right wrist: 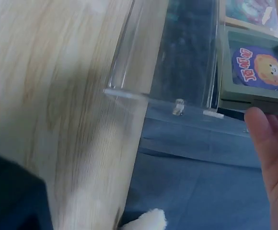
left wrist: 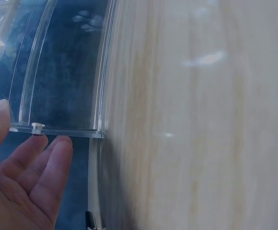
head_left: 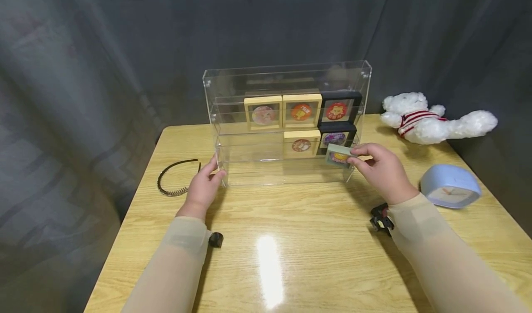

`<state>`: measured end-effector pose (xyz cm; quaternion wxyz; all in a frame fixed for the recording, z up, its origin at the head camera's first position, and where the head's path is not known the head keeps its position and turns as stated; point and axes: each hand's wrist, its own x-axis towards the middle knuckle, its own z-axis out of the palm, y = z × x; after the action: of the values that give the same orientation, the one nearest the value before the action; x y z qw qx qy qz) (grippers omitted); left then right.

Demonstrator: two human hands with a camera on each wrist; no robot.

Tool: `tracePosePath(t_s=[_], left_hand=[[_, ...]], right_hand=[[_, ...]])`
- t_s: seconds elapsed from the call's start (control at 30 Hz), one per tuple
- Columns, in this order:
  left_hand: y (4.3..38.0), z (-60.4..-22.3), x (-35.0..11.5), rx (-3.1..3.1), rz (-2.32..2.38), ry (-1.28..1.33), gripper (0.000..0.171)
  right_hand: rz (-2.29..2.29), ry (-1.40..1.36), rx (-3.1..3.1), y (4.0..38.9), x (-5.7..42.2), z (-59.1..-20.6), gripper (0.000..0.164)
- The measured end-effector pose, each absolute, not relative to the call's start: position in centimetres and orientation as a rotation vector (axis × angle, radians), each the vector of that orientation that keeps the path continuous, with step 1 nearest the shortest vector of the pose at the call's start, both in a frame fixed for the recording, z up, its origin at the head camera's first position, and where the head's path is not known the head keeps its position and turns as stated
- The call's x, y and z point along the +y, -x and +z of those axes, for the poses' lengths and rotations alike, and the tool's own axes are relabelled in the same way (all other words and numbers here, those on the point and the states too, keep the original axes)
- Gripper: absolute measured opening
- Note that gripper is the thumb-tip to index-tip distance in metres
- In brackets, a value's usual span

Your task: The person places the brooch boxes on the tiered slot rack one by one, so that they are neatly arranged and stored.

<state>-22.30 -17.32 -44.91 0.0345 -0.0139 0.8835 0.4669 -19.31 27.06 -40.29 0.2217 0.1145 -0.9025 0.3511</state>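
Note:
A clear acrylic display rack (head_left: 249, 158) with stepped shelves stands upright on the table. My left hand (head_left: 202, 186) holds its lower left side; in the left wrist view the thumb is at the front and the fingertips (left wrist: 62, 140) are against the outside of the side panel. With thumb and fingers, my right hand (head_left: 384, 172) pinches a small green framed badge box (right wrist: 258, 69) at its right end, close over the lower right of the rack. Its badge is purple with a yellow round figure. Cream badge frames (head_left: 301, 112) and black ones (head_left: 335, 111) sit on the shelves, side by side.
A dark headband (head_left: 160, 181) lies left of the rack. To the right are a white plush toy (head_left: 432, 123) in a striped top and a blue clock (head_left: 450, 186). Grey curtains (head_left: 266, 27) hang behind the wooden table (head_left: 324, 257).

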Motion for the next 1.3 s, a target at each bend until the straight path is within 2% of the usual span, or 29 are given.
tracePosePath(t_s=[0.63, 0.9, 1.3], left_hand=[[22.3, -45.0, -17.5, 2.721, 1.420, 0.040, 0.062], [22.3, -44.8, -17.4, 2.713, 1.431, 0.036, 0.061], [22.3, -45.1, -17.5, 2.733, 1.406, 0.021, 0.060]], right_hand=[[0.699, -0.513, -2.633, 20.2, 27.5, -39.9, 0.012], [0.589, -0.504, -2.681, 19.9, 27.6, -40.6, 0.030], [0.617, -0.525, -2.683, 20.8, 27.2, -40.8, 0.027]])
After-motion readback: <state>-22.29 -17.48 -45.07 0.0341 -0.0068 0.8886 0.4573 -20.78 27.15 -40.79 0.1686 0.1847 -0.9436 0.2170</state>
